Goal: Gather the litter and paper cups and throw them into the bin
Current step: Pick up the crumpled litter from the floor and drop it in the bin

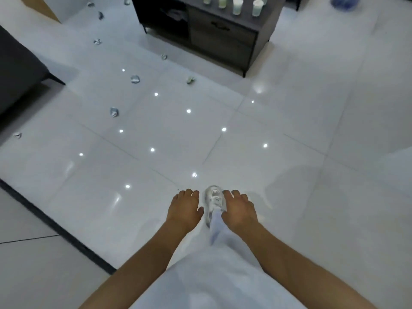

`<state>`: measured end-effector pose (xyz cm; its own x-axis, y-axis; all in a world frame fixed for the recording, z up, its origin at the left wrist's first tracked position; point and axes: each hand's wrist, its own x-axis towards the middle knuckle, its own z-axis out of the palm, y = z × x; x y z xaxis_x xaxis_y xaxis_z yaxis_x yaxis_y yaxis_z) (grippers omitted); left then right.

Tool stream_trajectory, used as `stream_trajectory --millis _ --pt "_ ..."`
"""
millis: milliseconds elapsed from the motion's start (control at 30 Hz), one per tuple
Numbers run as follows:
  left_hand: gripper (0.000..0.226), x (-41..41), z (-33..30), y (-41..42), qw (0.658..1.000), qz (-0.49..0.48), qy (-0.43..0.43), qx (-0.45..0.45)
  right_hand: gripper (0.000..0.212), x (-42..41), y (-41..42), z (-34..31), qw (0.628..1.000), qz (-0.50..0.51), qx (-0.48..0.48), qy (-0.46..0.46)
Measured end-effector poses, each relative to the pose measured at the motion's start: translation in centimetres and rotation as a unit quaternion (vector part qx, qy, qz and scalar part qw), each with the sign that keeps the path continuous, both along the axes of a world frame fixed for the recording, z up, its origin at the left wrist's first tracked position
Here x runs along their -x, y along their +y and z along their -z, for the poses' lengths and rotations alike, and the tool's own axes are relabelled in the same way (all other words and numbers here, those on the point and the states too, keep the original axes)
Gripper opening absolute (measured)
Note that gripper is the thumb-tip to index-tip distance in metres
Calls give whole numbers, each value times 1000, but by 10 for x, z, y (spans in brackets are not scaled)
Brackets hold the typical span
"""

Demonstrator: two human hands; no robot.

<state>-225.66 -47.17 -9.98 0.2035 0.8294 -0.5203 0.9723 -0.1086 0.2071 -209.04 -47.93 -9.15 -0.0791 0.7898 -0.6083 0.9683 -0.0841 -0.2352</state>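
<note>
- Currently, the person is standing on the glossy white tiled floor (289, 121), and both the left hand (184, 208) and the right hand (238, 209) are hanging low in the frame with fingers loosely curled, holding nothing.
- Small crumpled grey-white paper scraps (114, 112) are lying scattered across the left and upper-left floor, well apart from the hands.
- Pale paper cups (237, 6) are standing upright on the dark grey low cabinet (223, 34) at the upper centre.
- Judging by look, the scraps are being light and soft, so pinching anywhere should work; the cups are likely thin and crushable, better taken around the wall.
- No bin is clearly showing; a blurred blue shape (343, 1) is sitting at the upper right.
</note>
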Motion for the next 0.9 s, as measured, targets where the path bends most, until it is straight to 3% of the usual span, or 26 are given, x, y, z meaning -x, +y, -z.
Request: stream_trajectory --millis 467,900 --pt "47 162 -10 199 972 -236 2 4 57 170 280 -2 977 -211 -7 -6" --pt "46 429 2 344 938 -346 3 18 57 446 459 13 954 -301 1 12"
